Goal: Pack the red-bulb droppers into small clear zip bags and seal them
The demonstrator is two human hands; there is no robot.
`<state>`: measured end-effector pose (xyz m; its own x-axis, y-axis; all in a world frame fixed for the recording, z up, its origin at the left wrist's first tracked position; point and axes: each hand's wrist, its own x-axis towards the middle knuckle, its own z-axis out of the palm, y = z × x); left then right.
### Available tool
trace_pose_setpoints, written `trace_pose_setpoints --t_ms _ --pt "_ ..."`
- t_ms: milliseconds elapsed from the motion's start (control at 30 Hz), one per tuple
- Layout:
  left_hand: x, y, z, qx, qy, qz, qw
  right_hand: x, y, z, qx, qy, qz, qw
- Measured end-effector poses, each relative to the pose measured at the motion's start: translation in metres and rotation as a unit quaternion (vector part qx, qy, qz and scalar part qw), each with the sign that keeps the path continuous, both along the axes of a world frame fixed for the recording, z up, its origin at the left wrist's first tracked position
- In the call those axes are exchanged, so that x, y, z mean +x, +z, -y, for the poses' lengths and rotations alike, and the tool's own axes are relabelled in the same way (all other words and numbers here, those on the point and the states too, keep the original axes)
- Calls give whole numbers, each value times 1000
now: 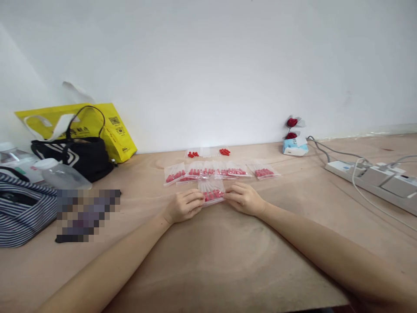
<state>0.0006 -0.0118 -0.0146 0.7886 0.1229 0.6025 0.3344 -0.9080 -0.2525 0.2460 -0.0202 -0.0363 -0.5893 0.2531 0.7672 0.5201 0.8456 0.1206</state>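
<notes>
A clear plastic bag with small red pieces [213, 195] lies between my hands near the middle of the table. My left hand [186, 206] pinches its left edge, and my right hand [244, 198] has its fingers closed on the right edge. Just beyond, several similar bags of red pieces [237, 171] lie in an overlapping row, with one bag [264, 172] apart at the right. Farther back, near the wall, are a small group of red pieces [193, 154] on clear plastic and a loose red pile [224, 151].
On the wooden table [208, 269], a yellow bag [122, 139], black bag [87, 158], plastic bottle [67, 174] and striped bag [26, 213] stand left. A blue-white box [295, 147] with red flowers and a power strip [368, 180] with cables are right.
</notes>
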Motion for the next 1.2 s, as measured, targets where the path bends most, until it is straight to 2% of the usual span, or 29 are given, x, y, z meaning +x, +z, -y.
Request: trace_pose_setpoints --t_ms 133,333,467,767,867,1033,1200 --pt "-6 0 2 12 -14 21 1000 -2 3 1 34 -33 29 998" --pt "-12 -1 5 -2 19 27 999 -2 1 1 24 -61 31 997" --pt "-8 -1 7 8 15 45 999 -2 0 0 19 -82 30 996" --pt "-6 -6 6 -20 17 69 997 -3 2 2 8 -125 0 992" --pt "-2 -5 6 -12 14 86 996 -10 5 5 -7 -115 -16 993" --pt "9 -4 7 -5 5 90 996 -37 4 12 0 -68 -12 998" --pt "13 -3 8 -9 10 79 997 -49 2 12 12 -79 -3 997"
